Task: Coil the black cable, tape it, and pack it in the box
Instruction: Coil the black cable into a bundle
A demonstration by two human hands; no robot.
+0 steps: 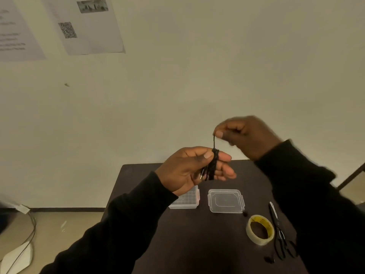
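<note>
- Two printed sheets (85, 24) hang on the wall at upper left; one bears a QR code.
- The left hand (189, 171) is raised above the dark table (197, 244), palm toward the camera, with the black cable (212, 165) wound in several loops around its fingers; the thumb presses on the coil, and a metal-tipped plug sticks out below the loops.
- Partly hidden under that hand, a clear plastic box (187, 200) sits on the table.
- Just beside the box lies its clear lid (226, 200), flat.
- The right hand (245, 135), higher up, pinches the cable's free end between thumb and forefinger; the strand runs straight down to the coil.
- Nearer the front stands a tape roll (260, 229).
- Black scissors (278, 232) lie just right of it.
</note>
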